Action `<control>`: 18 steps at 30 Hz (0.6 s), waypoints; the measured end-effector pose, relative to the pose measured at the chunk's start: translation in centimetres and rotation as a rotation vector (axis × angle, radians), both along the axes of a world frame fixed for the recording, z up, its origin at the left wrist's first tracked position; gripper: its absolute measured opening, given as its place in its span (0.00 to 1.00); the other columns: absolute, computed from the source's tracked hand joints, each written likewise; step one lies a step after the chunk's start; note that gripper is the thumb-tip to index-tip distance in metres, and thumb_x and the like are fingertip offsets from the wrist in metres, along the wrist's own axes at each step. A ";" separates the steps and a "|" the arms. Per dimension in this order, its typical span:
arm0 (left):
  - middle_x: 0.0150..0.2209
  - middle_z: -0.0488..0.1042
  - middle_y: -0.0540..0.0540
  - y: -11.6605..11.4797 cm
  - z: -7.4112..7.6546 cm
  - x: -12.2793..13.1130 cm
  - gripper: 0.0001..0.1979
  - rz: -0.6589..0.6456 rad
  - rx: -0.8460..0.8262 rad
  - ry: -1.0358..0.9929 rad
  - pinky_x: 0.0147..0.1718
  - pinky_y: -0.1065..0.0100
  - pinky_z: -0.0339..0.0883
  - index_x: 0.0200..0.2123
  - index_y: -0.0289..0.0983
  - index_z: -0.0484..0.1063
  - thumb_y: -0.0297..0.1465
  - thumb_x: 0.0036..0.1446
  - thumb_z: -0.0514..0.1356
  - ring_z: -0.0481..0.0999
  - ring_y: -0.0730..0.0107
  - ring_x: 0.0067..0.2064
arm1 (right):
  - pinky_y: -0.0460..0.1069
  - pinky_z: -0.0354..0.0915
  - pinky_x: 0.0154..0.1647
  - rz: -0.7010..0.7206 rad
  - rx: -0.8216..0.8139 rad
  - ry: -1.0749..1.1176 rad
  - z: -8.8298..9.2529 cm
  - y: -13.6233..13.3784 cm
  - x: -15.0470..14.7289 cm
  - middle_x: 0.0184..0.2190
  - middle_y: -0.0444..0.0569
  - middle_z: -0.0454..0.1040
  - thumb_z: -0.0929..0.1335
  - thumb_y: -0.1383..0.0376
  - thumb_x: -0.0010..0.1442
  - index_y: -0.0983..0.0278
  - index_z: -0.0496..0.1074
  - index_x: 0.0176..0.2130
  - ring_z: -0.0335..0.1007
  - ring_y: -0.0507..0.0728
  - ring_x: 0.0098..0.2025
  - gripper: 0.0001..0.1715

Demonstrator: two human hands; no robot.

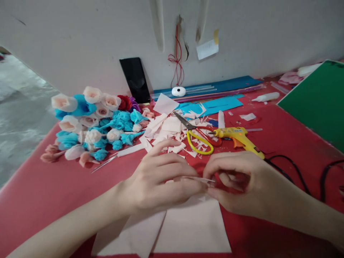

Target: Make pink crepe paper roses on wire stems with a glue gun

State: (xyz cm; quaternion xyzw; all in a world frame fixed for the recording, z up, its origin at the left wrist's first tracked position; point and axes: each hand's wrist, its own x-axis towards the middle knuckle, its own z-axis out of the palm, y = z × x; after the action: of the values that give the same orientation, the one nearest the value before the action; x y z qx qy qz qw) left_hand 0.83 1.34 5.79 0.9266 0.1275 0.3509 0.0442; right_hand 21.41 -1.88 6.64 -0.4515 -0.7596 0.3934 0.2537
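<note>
My left hand (pixel 163 175) is closed around a small pale pink piece of paper (pixel 199 178), and most of that piece is hidden behind the fingers. The fingertips of my right hand (pixel 236 179) pinch together at the piece's right end, close against my left fingers. Beneath both hands, pale pink paper sheets (pixel 193 229) lie overlapping on the red tabletop (pixel 255 229). Just beyond my hands are scissors (pixel 199 134) with one yellow and one red handle, and a yellow glue gun (pixel 239 138).
Blue, white and pink paper flowers (pixel 99 122) are heaped at the left. Paper scraps (pixel 169 125) lie mid-table beside blue sheets (pixel 220 105). A black phone (pixel 135 79) leans on the wall. A green board (pixel 319 100) stands right, near a black cable (pixel 295 166).
</note>
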 end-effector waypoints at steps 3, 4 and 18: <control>0.30 0.78 0.51 -0.1 0.0 -0.1 0.05 0.006 0.015 0.010 0.52 0.60 0.58 0.35 0.38 0.73 0.27 0.54 0.59 0.75 0.76 0.30 | 0.39 0.50 0.15 0.004 0.020 -0.015 0.2 0.0 -0.1 0.22 0.41 0.67 0.67 0.68 0.47 0.63 0.69 0.26 0.51 0.43 0.18 0.01; 0.31 0.78 0.52 -0.1 -0.1 -0.2 0.04 0.008 0.019 0.002 0.52 0.60 0.58 0.35 0.39 0.73 0.27 0.54 0.60 0.75 0.76 0.30 | 0.40 0.51 0.16 0.012 0.032 -0.019 0.2 0.0 0.0 0.22 0.41 0.67 0.67 0.68 0.47 0.63 0.69 0.27 0.52 0.44 0.19 0.01; 0.29 0.77 0.50 -0.3 0.0 0.4 0.03 0.010 -0.015 -0.026 0.50 0.60 0.63 0.30 0.37 0.73 0.29 0.55 0.59 0.74 0.77 0.28 | 0.42 0.57 0.23 0.069 0.051 -0.083 0.0 0.0 0.3 0.25 0.41 0.68 0.67 0.67 0.49 0.62 0.67 0.28 0.61 0.47 0.25 0.03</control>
State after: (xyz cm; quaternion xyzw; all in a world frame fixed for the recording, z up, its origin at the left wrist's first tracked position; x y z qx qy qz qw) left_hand 1.27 0.99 5.75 0.9211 0.1341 0.3620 0.0512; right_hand 21.75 -1.91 6.67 -0.4345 -0.7944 0.3632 0.2196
